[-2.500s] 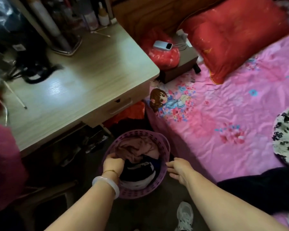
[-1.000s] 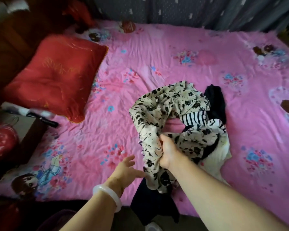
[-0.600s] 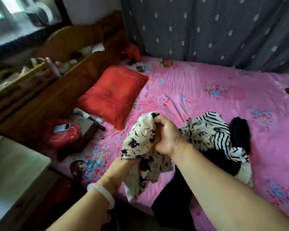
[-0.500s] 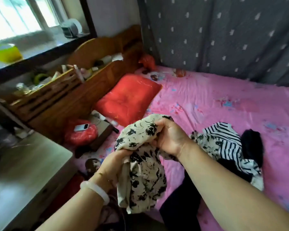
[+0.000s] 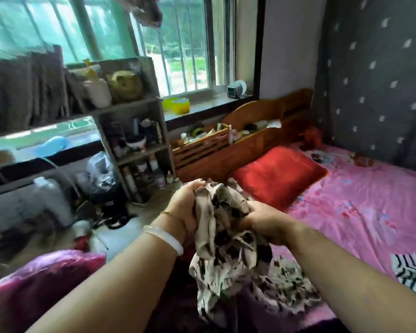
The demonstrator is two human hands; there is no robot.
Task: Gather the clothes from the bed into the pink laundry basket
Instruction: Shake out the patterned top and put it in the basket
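Note:
A cream garment with black floral print (image 5: pixel 223 251) hangs bunched in front of me, over the bed's near edge. My left hand (image 5: pixel 185 207) grips its top left part. My right hand (image 5: pixel 262 222) grips it on the right side. Its lower end trails down onto the pink bedsheet (image 5: pixel 360 212). A black-and-white striped garment (image 5: pixel 411 272) lies on the bed at the right edge of view. The pink laundry basket is out of sight in this frame.
A red pillow (image 5: pixel 276 174) lies at the head of the bed against the wooden headboard (image 5: pixel 245 140). A shelf of bottles (image 5: pixel 139 145) stands by the window on the left. A shiny magenta bag (image 5: pixel 39 284) sits at the lower left.
The view has swung up and left toward the window and shelf. Both hands have lifted the floral garment higher, and the left hand now grips its top instead of its lower part.

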